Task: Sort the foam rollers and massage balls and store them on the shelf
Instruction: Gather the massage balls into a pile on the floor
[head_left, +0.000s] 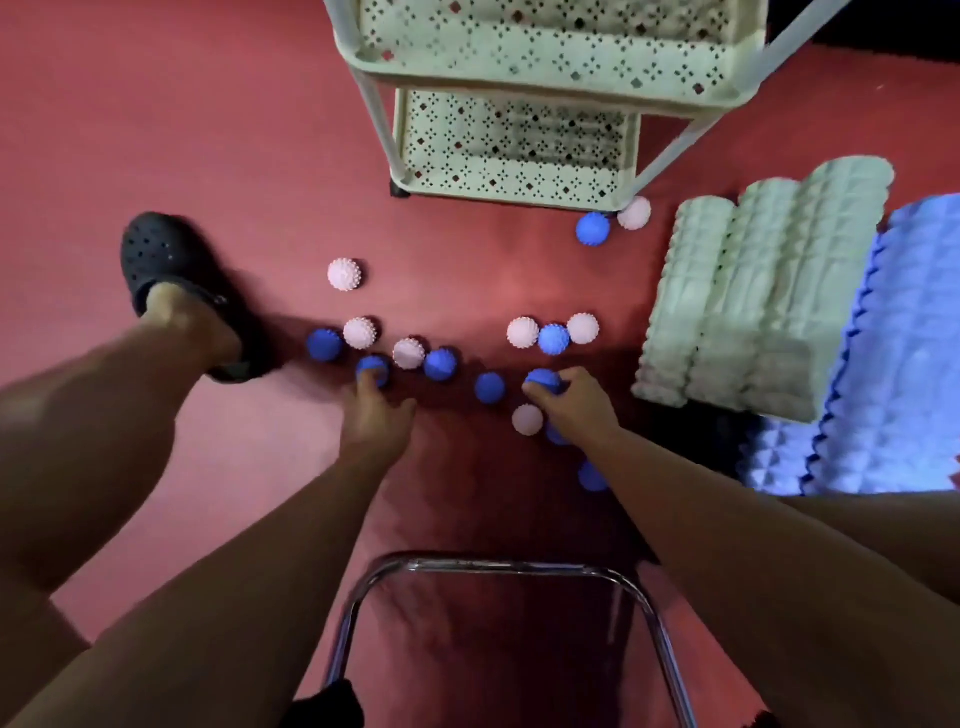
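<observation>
A blue ball (543, 381) is gripped by the right hand (576, 402) on the red floor (208, 156); another blue ball (372, 368) is touched by the left hand (376, 415), its grip unclear. Neighbouring balls could be knocked and rolled away from the shelf (519, 150).

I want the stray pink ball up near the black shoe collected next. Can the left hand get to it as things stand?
Probably yes. The pink ball lies alone on bare floor ahead of the left hand, nothing between them. But that hand's fingers are on a blue ball, which it must deal with first.
</observation>
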